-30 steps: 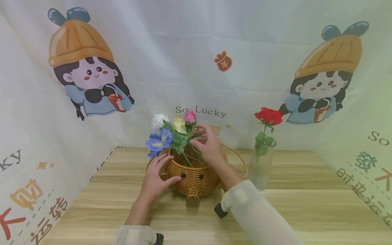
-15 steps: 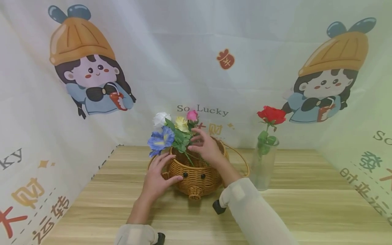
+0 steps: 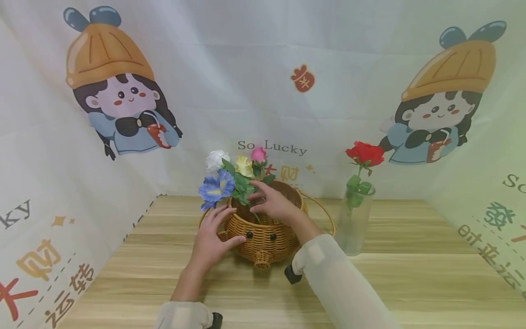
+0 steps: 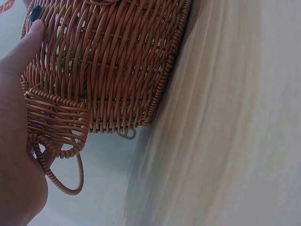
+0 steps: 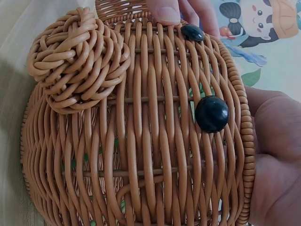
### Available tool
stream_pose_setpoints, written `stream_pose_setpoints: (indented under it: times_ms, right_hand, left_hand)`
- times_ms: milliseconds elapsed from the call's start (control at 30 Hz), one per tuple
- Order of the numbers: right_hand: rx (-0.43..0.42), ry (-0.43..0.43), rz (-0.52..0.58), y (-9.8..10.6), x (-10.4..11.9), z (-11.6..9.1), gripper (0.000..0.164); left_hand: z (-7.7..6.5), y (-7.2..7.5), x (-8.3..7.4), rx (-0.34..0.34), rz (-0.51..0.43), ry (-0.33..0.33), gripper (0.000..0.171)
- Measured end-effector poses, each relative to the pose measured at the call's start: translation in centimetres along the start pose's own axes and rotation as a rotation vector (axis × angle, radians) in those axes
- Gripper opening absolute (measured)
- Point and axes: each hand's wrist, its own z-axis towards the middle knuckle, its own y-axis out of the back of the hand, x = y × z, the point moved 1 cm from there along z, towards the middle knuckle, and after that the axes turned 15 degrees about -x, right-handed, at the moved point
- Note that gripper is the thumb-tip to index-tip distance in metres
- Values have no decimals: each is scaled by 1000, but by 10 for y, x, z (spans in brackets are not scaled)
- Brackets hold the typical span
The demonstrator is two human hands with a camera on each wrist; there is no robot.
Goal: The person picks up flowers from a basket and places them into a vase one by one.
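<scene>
A brown wicker basket [image 3: 263, 244] with black button eyes and a woven snout stands on the table. My left hand [image 3: 211, 240] grips its left side, thumb on the front beside an eye and fingers over the rim. My right hand [image 3: 275, 203] reaches over the opening, fingers loosely bent and fingertips at the leaves and stems. Leaning left in the basket are a blue flower [image 3: 216, 186], a white flower [image 3: 217, 160], a yellow flower [image 3: 244, 166] and a pink rosebud [image 3: 258, 155]. The right wrist view shows my right palm behind the rim; its fingertips are hidden.
A clear glass vase [image 3: 355, 233] holding a red rose [image 3: 365, 153] stands right of the basket. The basket's looped handle [image 3: 322, 210] hangs out towards the vase. Behind the wooden table [image 3: 394, 283] hangs a printed white cloth [image 3: 230, 82].
My right hand has moved down and slightly left, from beside the pink rosebud to the lower leaves and stems. The flowers and my left hand hold nearly the same place on the basket.
</scene>
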Motion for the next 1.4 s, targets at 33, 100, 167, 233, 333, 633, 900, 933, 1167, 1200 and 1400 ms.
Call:
stream_pose_setpoints:
  times_ms: [33, 100, 167, 233, 333, 633, 900, 933, 1167, 1200, 1400]
  right_hand:
    - [9, -3, -10, 0, 0, 0, 74]
    - [27, -9, -22, -1, 0, 1, 75]
    - [46, -15, -30, -2, -1, 2, 76]
    - [62, -21, -44, -3, -1, 2, 77]
    - [86, -31, -57, -4, -2, 2, 77]
    - [115, -9, -133, -8, -2, 3, 77]
    - [88, -3, -178, -10, -1, 4, 78]
    - [78, 1, -184, -10, -1, 4, 78]
    - [-3, 26, -202, -7, -1, 3, 75]
    - [-16, 25, -199, -7, -1, 2, 75]
    - [-90, 17, -141, -4, -1, 1, 71]
  left_hand:
    - [0, 0, 0, 0, -1, -1, 73]
    - [0, 0, 0, -2, -4, -1, 73]
    - [-1, 0, 0, -3, -6, -1, 73]
    - [-1, 0, 0, -3, -7, 0, 73]
    - [-1, 0, 0, -1, -8, -2, 73]
    - [-1, 0, 0, -4, -11, 1, 73]
    - [0, 1, 0, -12, -13, -20, 73]
    - [0, 0, 0, -11, -13, -20, 73]
    - [0, 0, -1, -11, -20, -8, 72]
    - [0, 0, -1, -12, -23, -8, 72]
    - [1, 0, -1, -17, -25, -14, 73]
